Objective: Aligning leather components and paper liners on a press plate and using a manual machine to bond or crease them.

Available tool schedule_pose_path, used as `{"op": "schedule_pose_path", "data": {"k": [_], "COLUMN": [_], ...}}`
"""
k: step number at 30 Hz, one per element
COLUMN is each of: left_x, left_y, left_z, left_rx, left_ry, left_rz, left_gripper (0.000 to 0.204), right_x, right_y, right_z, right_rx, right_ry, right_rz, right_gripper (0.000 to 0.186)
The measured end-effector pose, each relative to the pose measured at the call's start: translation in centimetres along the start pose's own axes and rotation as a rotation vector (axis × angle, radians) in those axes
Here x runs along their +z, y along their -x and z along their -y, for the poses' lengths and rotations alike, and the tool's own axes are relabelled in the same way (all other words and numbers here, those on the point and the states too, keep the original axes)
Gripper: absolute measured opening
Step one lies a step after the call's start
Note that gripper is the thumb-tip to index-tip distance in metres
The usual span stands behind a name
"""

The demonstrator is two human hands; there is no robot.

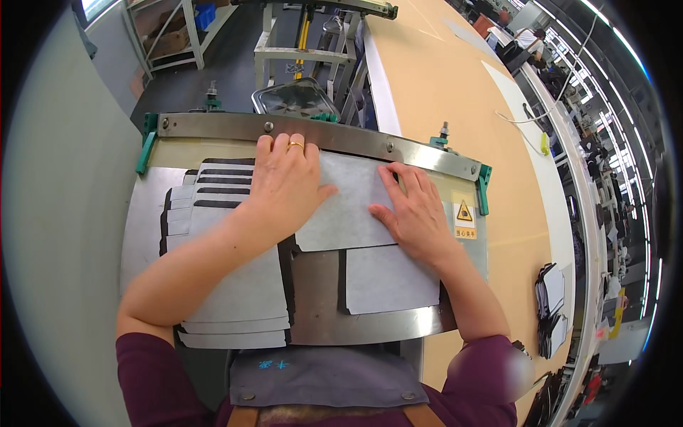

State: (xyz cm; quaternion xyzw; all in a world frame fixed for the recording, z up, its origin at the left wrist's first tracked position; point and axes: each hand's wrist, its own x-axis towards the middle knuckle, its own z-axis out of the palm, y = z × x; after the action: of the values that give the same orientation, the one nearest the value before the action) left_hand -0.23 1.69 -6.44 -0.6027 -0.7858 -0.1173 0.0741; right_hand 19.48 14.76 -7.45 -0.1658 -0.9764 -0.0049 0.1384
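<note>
A pale grey-white sheet with a dark edge (346,213) lies on the steel plate (316,299), its far edge along the metal bar (334,137). My left hand (287,181) rests flat at the sheet's left side, thumb out and fingertips against the bar. It wears a ring. On the sheet's right side lies my right hand (418,210), thumb spread from the fingers. Neither hand grips anything. Beneath my left forearm is a fanned stack of similar black-edged sheets (242,299). Another such sheet (393,281) lies nearer me, below my right hand.
Green brackets (484,191) hold the bar's ends. A yellow warning sticker (464,213) is at the plate's right. Beyond it stretches a long tan table (441,85) with dark-edged piles (552,306). A wall (64,213) stands left, a shelf rack (167,39) behind. A person (528,43) is far off.
</note>
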Motion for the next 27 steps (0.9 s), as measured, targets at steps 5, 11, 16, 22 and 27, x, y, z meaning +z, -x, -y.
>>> {"op": "schedule_pose_path", "data": {"k": [5, 11, 16, 22, 27], "left_x": [-0.7, -1.6, -2.7, -6.2, -7.7], "left_y": [-1.0, -1.0, -2.5, -2.4, -0.4], "left_z": [1.9, 1.2, 1.3, -0.6, -3.1], "left_rx": [-0.057, -0.096, -0.155, -0.084, -0.152], "left_ry": [0.2, 0.263, 0.215, 0.563, 1.372], "left_rz": [0.168, 0.122, 0.465, 0.125, 0.147], "left_gripper": [0.034, 0.032, 0.041, 0.023, 0.021], "right_x": [-0.3, 0.0, 0.5, -1.1, -6.7], "right_y": [0.0, -1.3, -1.4, -2.4, -0.3], "right_z": [-0.2, -1.7, -2.5, -4.2, -4.9], "right_rx": [0.064, 0.029, 0.028, 0.165, 0.439], "right_ry": [-0.14, -0.282, -0.302, -0.87, -1.491], "right_rz": [-0.02, -0.109, -0.093, -0.161, -0.089], "right_gripper": [0.063, 0.075, 0.077, 0.068, 0.043]}}
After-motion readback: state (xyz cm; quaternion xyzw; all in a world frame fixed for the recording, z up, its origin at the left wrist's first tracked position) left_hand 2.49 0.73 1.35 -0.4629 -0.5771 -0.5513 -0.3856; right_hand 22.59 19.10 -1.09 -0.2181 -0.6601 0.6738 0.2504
